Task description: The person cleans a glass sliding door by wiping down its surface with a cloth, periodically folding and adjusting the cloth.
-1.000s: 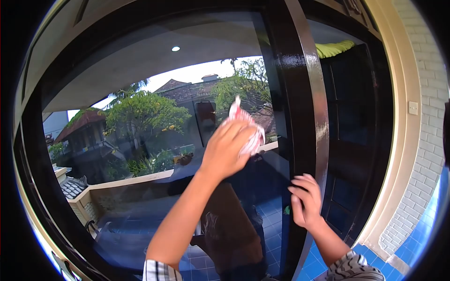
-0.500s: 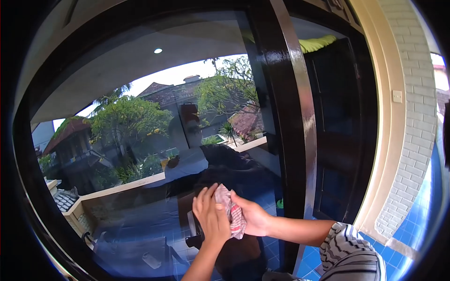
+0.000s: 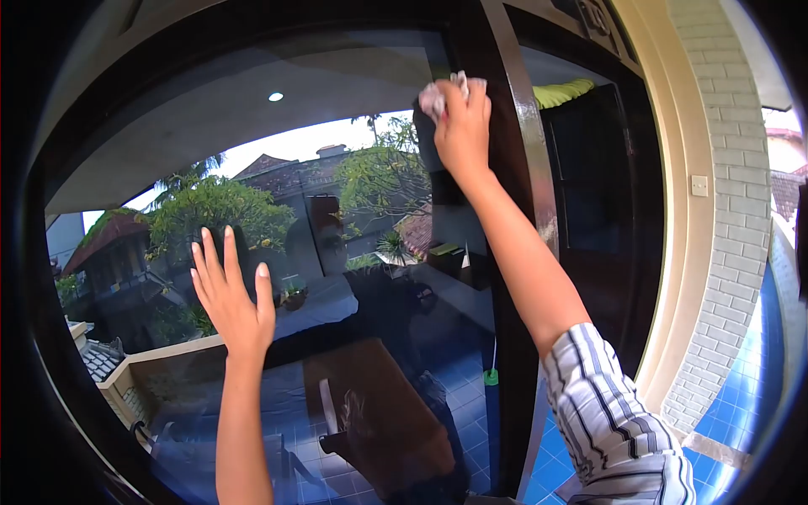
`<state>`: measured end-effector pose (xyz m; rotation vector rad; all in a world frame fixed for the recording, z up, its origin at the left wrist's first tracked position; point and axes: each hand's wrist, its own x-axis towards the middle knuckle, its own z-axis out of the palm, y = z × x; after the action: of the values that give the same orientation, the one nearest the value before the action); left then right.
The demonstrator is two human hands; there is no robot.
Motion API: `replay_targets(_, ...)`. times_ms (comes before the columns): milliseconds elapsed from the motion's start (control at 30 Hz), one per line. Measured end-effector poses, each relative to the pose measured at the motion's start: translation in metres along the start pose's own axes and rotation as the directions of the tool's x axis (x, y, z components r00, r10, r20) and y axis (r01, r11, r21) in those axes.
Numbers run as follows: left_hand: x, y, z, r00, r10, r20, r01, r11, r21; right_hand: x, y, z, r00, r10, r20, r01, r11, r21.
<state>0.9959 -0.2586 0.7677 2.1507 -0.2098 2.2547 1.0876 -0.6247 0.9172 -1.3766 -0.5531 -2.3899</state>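
My right hand (image 3: 465,139) is raised to the upper right part of the window pane (image 3: 353,63), its fingers closed around a crumpled, pinkish-white cloth (image 3: 434,99). The cloth is at the glass, beside the dark wooden frame (image 3: 497,210). Lower and to the left, my left hand (image 3: 231,307) has its fingers spread, palm toward the glass; whether it touches the pane I cannot tell. Trees, a wall and roofs show as reflections in the glass around both hands.
To the right is an opening with a dark door (image 3: 593,177) and a yellow-green cloth (image 3: 562,93) at its top. Beyond the cream door frame stands a white brick wall (image 3: 730,252) with a light switch (image 3: 699,185). Blue tiles (image 3: 745,396) cover the floor.
My hands, together at the cloth before, have parted. The right hand has carried the cloth up to the top right of the pane. My left hand has moved up and left, fingers spread.
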Motion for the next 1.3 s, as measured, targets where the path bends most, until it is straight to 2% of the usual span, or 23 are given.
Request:
replay_targets(100, 0.002, -0.016, 0.011, 1.0, -0.007, -0.008, 0.008, 0.997, 0.081, 0.025, -0.015, 0.044, 0.994, 0.028, -0.105, -0.026, 1.0, 0.016)
replay_targets(167, 0.0, -0.018, 0.013, 1.0, 0.006, -0.012, -0.005, 0.996, 0.087, 0.018, -0.053, 0.054, 0.997, -0.071, -0.012, 0.072, 0.992, 0.101)
replay_targets(200, 0.0, -0.018, 0.014, 1.0, 0.004, -0.014, -0.003, 0.997, 0.072, 0.001, -0.073, 0.052, 0.982, -0.187, -0.011, 0.186, 0.973, 0.138)
replay_targets(233, -0.001, -0.018, 0.015, 1.0, 0.004, -0.015, -0.003, 0.998, 0.066, -0.011, -0.085, 0.037, 0.944, -0.313, 0.103, 0.286, 0.934, 0.215)
replay_targets(300, 0.0, -0.02, 0.014, 1.0, 0.007, -0.017, -0.006, 0.998, 0.065, -0.019, -0.073, 0.029, 0.911, -0.379, 0.161, 0.327, 0.904, 0.275)
replay_targets(367, -0.001, -0.02, 0.013, 1.0, 0.003, -0.015, -0.002, 0.998, 0.066, -0.004, -0.032, 0.034, 0.935, -0.319, 0.153, 0.31, 0.947, 0.084)
replay_targets(433, 0.0, -0.019, 0.012, 1.0, 0.001, -0.018, 0.001, 0.997, 0.071, 0.02, -0.004, 0.037, 0.988, 0.013, 0.154, 0.003, 0.994, -0.105)
replay_targets(500, 0.001, -0.019, 0.012, 1.0, -0.001, -0.022, 0.003, 0.997, 0.077, 0.053, 0.031, 0.068, 1.0, -0.017, -0.026, 0.013, 0.989, -0.145)
replay_targets(567, 0.0, -0.019, 0.012, 1.0, -0.003, -0.017, 0.004, 0.997, 0.079, 0.086, 0.024, 0.099, 0.993, 0.018, -0.121, -0.045, 0.974, -0.221)
replay_targets(633, 0.0, -0.019, 0.011, 1.0, -0.003, -0.011, 0.004, 0.998, 0.062, 0.106, -0.014, 0.103, 0.989, 0.139, 0.047, -0.126, 0.968, -0.217)
replay_targets(700, 0.002, -0.019, 0.011, 1.0, -0.004, -0.013, 0.004, 0.999, 0.043, 0.106, -0.035, 0.123, 0.98, -0.199, -0.008, 0.198, 0.977, -0.073)
replay_targets(767, 0.001, -0.02, 0.009, 1.0, -0.005, -0.015, 0.005, 0.999, 0.033, 0.074, -0.066, 0.102, 0.91, -0.413, 0.025, 0.399, 0.892, 0.21)
replay_targets(800, 0.001, -0.021, 0.008, 1.0, -0.001, -0.016, 0.001, 1.0, 0.026, 0.062, -0.072, 0.088, 0.893, -0.444, 0.069, 0.41, 0.869, 0.277)
replay_targets(833, 0.001, -0.021, 0.007, 1.0, -0.002, -0.015, 0.003, 1.0, 0.02, 0.061, -0.06, 0.084, 0.884, -0.461, 0.082, 0.431, 0.869, 0.245)
replay_targets(900, 0.0, -0.022, 0.007, 1.0, -0.011, -0.021, 0.011, 1.0, 0.01, 0.075, -0.026, 0.075, 0.897, -0.437, 0.066, 0.424, 0.894, 0.146)
replay_targets(967, 0.0, -0.022, 0.006, 1.0, -0.017, -0.009, 0.017, 1.0, 0.013, 0.096, 0.03, 0.088, 0.963, -0.269, -0.01, 0.269, 0.963, -0.008)
replay_targets(1033, 0.0, -0.024, 0.007, 1.0, -0.02, -0.012, 0.02, 1.0, 0.014, 0.119, 0.071, 0.102, 0.992, 0.008, 0.129, -0.002, 0.999, -0.04)
replay_targets(1100, 0.0, -0.024, 0.008, 1.0, -0.012, -0.007, 0.012, 1.0, 0.011, 0.122, 0.034, 0.101, 0.997, -0.01, 0.071, 0.019, 0.993, -0.12)
replay_targets(1133, 0.0, -0.026, 0.008, 1.0, -0.01, -0.009, 0.01, 1.0, 0.006, 0.12, 0.014, 0.104, 0.999, -0.025, 0.043, 0.031, 0.986, -0.162)
replay_targets(1167, -0.001, -0.026, 0.008, 1.0, -0.008, -0.013, 0.008, 1.0, -0.001, 0.111, 0.001, 0.113, 0.99, -0.133, 0.042, 0.137, 0.982, -0.129)
replay_targets(1267, -0.001, -0.029, 0.01, 1.0, -0.001, -0.023, 0.001, 1.0, -0.011, 0.044, -0.084, 0.066, 0.896, -0.409, 0.172, 0.384, 0.909, 0.161)
replay_targets(1300, -0.001, -0.03, 0.01, 1.0, 0.003, -0.026, -0.003, 1.0, -0.012, 0.019, -0.096, 0.048, 0.832, -0.524, 0.184, 0.472, 0.842, 0.263)
